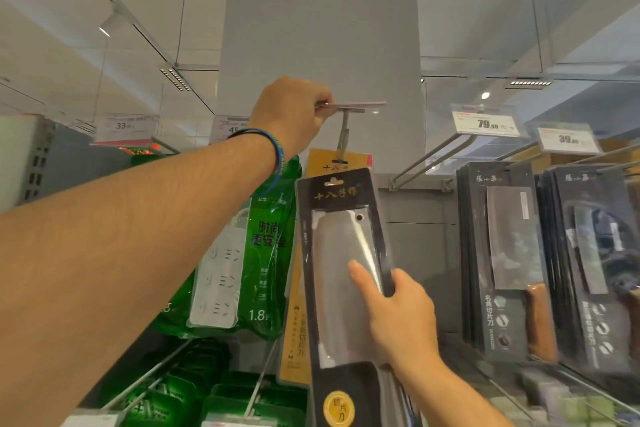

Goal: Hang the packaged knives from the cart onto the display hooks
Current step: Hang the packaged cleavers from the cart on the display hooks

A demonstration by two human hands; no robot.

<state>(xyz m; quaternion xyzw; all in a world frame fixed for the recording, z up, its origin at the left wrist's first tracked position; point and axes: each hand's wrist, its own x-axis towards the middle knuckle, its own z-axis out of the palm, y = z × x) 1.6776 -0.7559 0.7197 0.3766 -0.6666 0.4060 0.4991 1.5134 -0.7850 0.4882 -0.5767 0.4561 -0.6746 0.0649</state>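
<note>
My right hand (401, 319) grips a packaged cleaver (341, 274) in a black card with a clear window, held upright with its hang hole just below the display hook (344, 133). My left hand (294, 114) is raised and pinches the price-tag holder (356, 107) at the front end of that hook, tipping it up. A yellow-carded packaged knife (320, 159) hangs on the same hook, behind the one I hold. The cart is out of view.
Green power-strip packs (249, 270) hang to the left. More dark packaged knives (505, 253) hang to the right under price tags (485, 123). An empty hook (429, 156) juts out between them. A grey pillar (322, 28) rises behind.
</note>
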